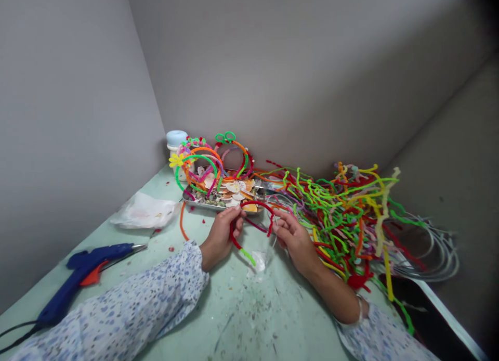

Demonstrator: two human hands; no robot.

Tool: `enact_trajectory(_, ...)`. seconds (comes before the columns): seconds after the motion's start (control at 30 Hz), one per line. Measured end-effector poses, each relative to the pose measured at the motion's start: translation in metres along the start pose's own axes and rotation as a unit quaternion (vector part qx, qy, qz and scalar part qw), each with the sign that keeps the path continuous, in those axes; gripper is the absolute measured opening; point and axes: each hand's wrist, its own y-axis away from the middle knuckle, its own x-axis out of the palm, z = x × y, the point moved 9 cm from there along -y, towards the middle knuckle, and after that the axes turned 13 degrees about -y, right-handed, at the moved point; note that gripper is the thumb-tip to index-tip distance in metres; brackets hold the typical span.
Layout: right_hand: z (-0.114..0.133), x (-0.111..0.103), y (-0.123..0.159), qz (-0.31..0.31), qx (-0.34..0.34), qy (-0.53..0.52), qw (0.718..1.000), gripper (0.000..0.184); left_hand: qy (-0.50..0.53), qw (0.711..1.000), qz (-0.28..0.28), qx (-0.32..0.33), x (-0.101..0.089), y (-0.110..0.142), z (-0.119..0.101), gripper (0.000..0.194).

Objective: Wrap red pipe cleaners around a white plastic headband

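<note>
A curved headband wrapped in red pipe cleaner arches between my two hands. Its lower left end turns bright green and hangs free over the table. My left hand is closed, thumb and fingers pinching the band's left side. On the other side, my right hand is closed with its fingertips at the band's right end, where a thin pale strand shows by the fingers. Exactly how those fingertips grip is partly hidden. Behind the hands stands a metal tray of seashells, with several finished-looking pipe-cleaner headbands resting on it.
A large tangle of colourful pipe cleaners lies at the right, beside coiled clear wire. At the left are a blue glue gun with a cord and a white plastic bag. A blue-lidded jar stands in the corner.
</note>
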Motion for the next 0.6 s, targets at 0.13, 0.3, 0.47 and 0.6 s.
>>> enact_trajectory(0.13,0.009,-0.008,0.001,-0.04,-0.071,0.132,0.988,0.034,-0.017,0.999,0.042,-0.006,0.011,0.005,0.0,0.027)
enact_trajectory(0.3,0.02,-0.006,0.005,-0.042,-0.117,0.224,0.967,0.024,-0.033,0.996,0.086,-0.019,0.02,0.008,-0.001,0.036)
enact_trajectory(0.47,0.015,0.017,0.011,0.069,-0.091,0.222,0.968,0.024,-0.11,0.989,0.098,-0.005,0.02,0.007,-0.006,0.032)
enact_trajectory(0.6,0.017,0.026,0.016,0.099,-0.122,0.258,0.953,0.023,-0.221,0.97,0.1,0.034,0.021,0.005,-0.005,0.019)
